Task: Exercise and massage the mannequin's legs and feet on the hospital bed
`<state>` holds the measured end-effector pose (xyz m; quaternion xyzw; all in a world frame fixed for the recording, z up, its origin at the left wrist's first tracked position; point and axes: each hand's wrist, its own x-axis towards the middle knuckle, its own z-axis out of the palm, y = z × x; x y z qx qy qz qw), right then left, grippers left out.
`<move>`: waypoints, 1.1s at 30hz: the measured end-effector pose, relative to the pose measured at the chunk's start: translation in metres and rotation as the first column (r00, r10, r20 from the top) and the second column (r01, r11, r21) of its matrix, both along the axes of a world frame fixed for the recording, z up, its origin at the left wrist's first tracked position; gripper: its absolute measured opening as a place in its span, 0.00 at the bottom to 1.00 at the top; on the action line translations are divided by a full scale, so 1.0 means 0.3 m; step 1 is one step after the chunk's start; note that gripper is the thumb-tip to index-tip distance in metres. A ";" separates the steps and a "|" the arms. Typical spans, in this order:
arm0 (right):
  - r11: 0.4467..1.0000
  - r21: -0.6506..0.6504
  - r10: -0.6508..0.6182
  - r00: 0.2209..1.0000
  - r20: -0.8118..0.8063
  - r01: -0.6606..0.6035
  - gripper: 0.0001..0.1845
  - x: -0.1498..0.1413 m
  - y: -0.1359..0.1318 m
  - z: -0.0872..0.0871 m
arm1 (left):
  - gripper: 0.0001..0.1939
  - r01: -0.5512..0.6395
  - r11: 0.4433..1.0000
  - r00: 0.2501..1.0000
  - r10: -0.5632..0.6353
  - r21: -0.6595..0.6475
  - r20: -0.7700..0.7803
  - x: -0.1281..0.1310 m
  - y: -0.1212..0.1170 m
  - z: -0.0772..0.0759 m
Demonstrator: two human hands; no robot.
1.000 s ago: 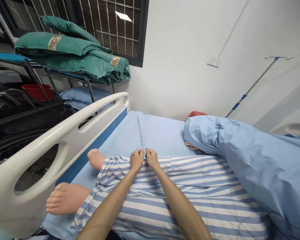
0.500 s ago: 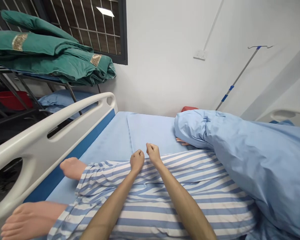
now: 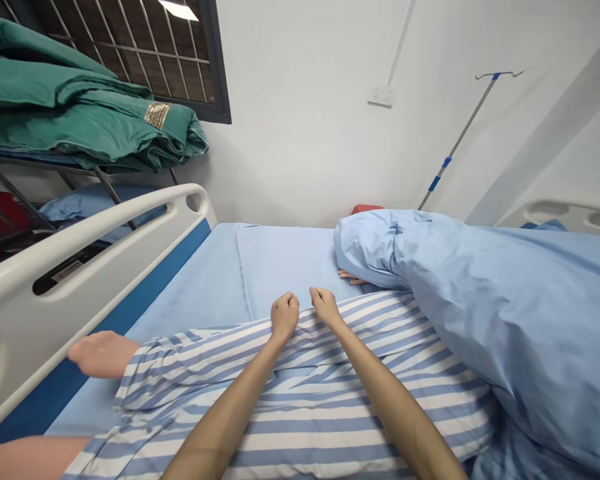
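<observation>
Left hand [image 3: 285, 313] and right hand [image 3: 325, 305] closed at the far edge of striped trousers [image 3: 325, 390]

The trousers, worn by a lying figure, spread beneath the forearms. Their long axis runs left to right, so both arms cross it; the far leg [image 3: 195, 357] lies right under the hands, which sit side by side, slightly apart, about equally near it. Both hands are curled into loose fists; whether either pinches cloth cannot be told. Beyond stretches the blue sheet [image 3: 285, 257]; to the right, fingertips [image 3: 349, 275] peek from under a blue quilt [image 3: 465, 280]. At left stands the footboard [image 3: 130, 267], a small label [image 3: 67, 270] showing through its slot, too small to read. Farther back, the green bedding [image 3: 100, 127] carries a patterned band [image 3: 157, 115] with no legible writing.
</observation>
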<state>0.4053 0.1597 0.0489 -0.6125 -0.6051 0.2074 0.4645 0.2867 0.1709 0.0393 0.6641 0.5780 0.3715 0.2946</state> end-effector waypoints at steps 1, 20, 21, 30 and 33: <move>1.000 -0.019 0.003 1.000 0.011 -0.003 0.24 0.018 -0.005 -0.002 | 0.12 0.015 1.000 1.000 -0.015 0.004 0.020 0.012 -0.002 0.001; 0.974 0.151 -0.180 0.981 0.071 0.168 0.23 0.373 -0.081 0.031 | 0.10 0.106 0.994 0.977 -0.111 0.034 0.181 0.311 -0.033 0.001; 0.968 0.138 -0.220 0.974 0.055 0.211 0.24 0.398 -0.079 0.028 | 0.10 0.115 0.993 0.976 -0.120 0.041 0.181 0.315 -0.035 0.005; 0.968 0.146 -0.217 0.974 0.063 0.206 0.24 0.465 -0.094 0.026 | 0.10 0.174 0.984 0.961 -0.176 0.030 0.213 0.457 -0.072 0.042; 0.969 0.119 -0.221 0.974 0.039 0.215 0.25 0.488 -0.096 0.030 | 0.11 0.181 0.982 0.951 -0.190 0.058 0.244 0.475 -0.080 0.050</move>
